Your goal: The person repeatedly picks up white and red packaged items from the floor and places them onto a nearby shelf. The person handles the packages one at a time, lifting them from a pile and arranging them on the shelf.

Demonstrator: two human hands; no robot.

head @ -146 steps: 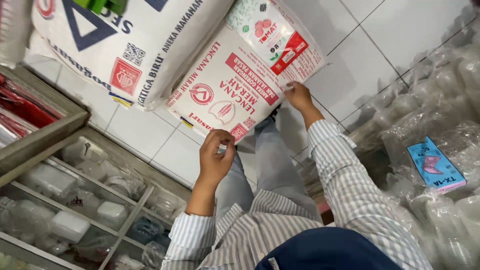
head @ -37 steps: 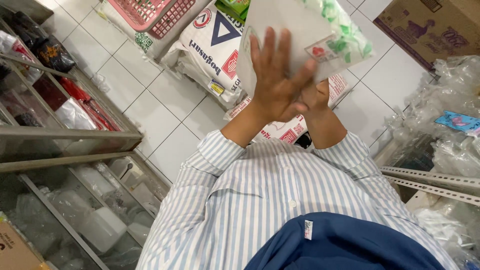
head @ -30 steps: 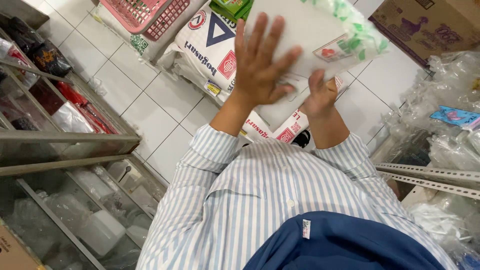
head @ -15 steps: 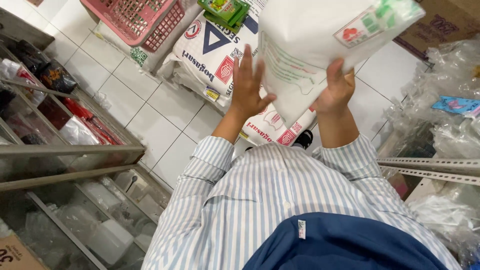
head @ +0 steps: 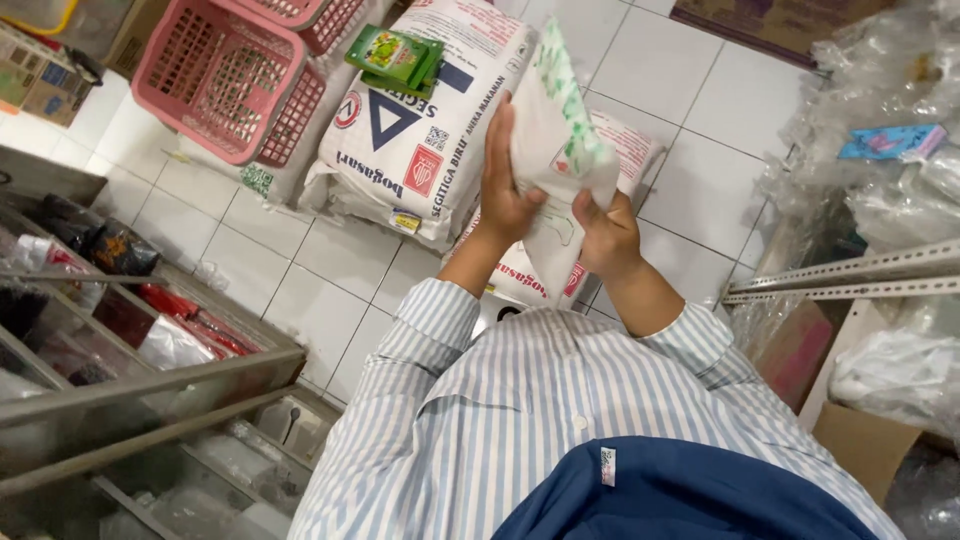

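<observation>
White sack (head: 560, 150) gripped edge-on: left hand (head: 505, 195) flat against side, right hand (head: 605, 235) clenched below; judged: support bottom.

White sack (head: 560, 150) with green print, pink baskets (head: 215, 80), perhaps blue-striped sleeves (head: 420, 340)

Left hand (head: 505, 195) and right hand (head: 605, 235) raised together, fingers curled, forearms converging.

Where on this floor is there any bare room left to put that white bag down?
Bare white tiles lie between the big flour sack and the metal shelf rack. More bare tile sits right of the held white bag, before the plastic-wrapped goods. It is crowded up top, where pink baskets and sacks pile together. Left hand and right hand grip the bag.
</observation>
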